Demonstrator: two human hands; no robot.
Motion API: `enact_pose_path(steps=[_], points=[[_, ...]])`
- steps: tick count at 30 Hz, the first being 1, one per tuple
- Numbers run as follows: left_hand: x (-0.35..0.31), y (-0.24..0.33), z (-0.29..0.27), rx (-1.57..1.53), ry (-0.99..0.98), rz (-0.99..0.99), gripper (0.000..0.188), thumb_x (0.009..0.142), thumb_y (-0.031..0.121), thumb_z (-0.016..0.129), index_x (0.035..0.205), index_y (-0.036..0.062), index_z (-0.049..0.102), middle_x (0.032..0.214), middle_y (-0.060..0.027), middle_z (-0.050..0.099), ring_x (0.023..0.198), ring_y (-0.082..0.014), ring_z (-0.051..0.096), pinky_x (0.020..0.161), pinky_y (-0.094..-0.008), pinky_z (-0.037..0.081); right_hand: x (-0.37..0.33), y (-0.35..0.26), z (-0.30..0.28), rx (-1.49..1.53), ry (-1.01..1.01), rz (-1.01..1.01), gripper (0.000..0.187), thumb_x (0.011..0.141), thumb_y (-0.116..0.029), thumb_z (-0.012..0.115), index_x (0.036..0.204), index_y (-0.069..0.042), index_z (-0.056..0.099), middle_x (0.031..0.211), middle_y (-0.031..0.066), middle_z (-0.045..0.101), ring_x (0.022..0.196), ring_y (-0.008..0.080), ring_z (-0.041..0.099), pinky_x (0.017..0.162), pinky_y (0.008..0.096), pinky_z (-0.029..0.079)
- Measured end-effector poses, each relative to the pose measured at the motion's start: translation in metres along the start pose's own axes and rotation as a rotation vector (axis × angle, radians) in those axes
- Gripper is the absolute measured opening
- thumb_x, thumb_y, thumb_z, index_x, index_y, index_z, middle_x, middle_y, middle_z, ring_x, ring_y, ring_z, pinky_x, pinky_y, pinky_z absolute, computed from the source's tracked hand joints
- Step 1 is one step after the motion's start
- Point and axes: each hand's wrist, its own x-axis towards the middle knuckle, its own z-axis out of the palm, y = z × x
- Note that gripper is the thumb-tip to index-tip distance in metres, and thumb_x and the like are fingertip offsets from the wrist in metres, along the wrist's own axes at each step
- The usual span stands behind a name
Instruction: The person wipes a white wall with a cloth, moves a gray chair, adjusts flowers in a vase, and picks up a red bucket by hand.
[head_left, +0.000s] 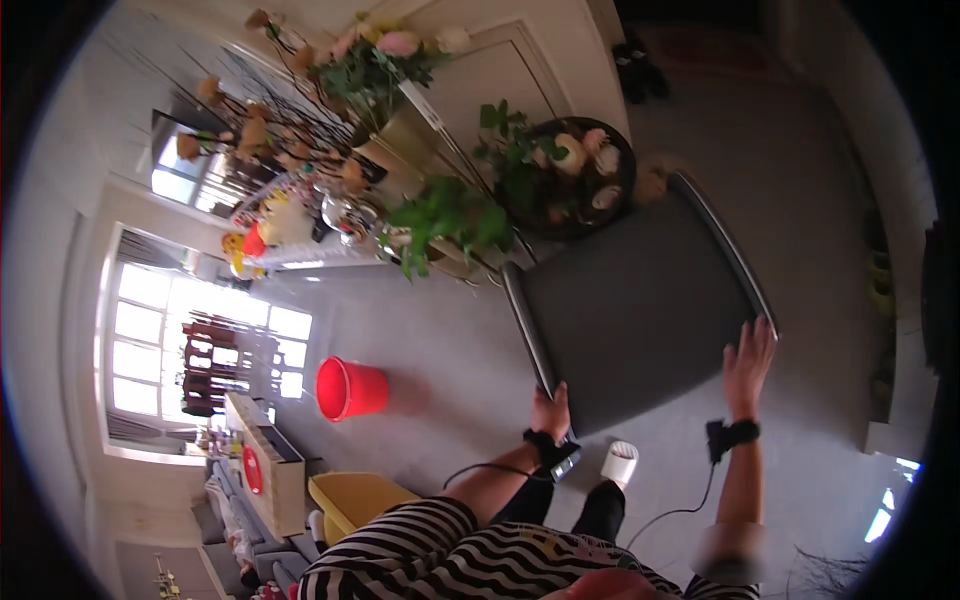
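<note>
A wide dark grey panel, like a chair's seat or back, [630,305] has shiny metal rails along two sides. It is tilted in front of me, and its underside and any legs are hidden. My left hand [550,412] is closed around the near end of the left rail, with part of its fingers behind the edge. Beside the right rail, my right hand [748,368] lies with its fingers stretched out, touching the panel's near right edge. Both wrists wear black straps with cables.
Past the panel stand a dark round bowl of flowers [620,205], green leafy plants [455,222] and a vase [400,150]. A red bucket [352,388] is on the grey floor at left. A yellow chair [355,498] is near my left side. My slippered foot [620,462] is below the panel.
</note>
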Motion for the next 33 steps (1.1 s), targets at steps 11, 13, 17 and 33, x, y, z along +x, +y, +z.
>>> enact_pose_path(steps=[11,13,17,33], points=[[0.039,-0.069,0.002,-0.381,-0.339,0.251,0.081,0.079,0.057,0.052,0.119,-0.0114,0.037,0.112,-0.0312,0.050,0.106,-0.0413,0.049,0.089,-0.0405,0.040,-0.370,-0.070,-0.096,0.436,-0.956,0.318,0.043,0.075,-0.019,0.056,0.113,-0.001,0.047,0.117,0.0258,0.047,0.111,0.0416,0.042,0.094,0.0452,0.037],[0.025,-0.067,-0.016,-0.208,-0.369,0.250,0.087,0.078,0.060,0.051,0.123,-0.0125,0.034,0.120,-0.0323,0.042,0.115,-0.0418,0.040,0.096,-0.0406,0.034,-0.388,-0.056,-0.085,0.298,-0.898,0.329,0.043,0.076,-0.022,0.057,0.114,-0.004,0.047,0.113,0.0200,0.050,0.104,0.0377,0.047,0.089,0.0451,0.039],[0.030,-0.176,-0.094,0.324,-0.196,0.959,0.049,0.088,0.037,0.050,0.124,0.0059,0.041,0.121,-0.0268,0.039,0.109,-0.0412,0.039,0.093,-0.0429,0.035,-0.289,-0.075,-0.063,0.127,-0.832,0.166,0.043,0.081,-0.025,0.052,0.119,-0.007,0.044,0.116,0.0203,0.049,0.105,0.0392,0.046,0.090,0.0474,0.037],[-0.040,-0.477,-0.407,-0.480,0.113,-0.539,0.071,0.082,0.050,0.054,0.125,-0.0036,0.036,0.111,-0.0182,0.051,0.090,-0.0291,0.057,0.054,-0.0352,0.051,-0.163,-0.479,0.006,0.271,-1.085,-0.744,0.024,0.077,-0.019,0.049,0.089,-0.001,0.059,0.088,0.0210,0.060,0.086,0.0371,0.057,0.075,0.0439,0.045]])
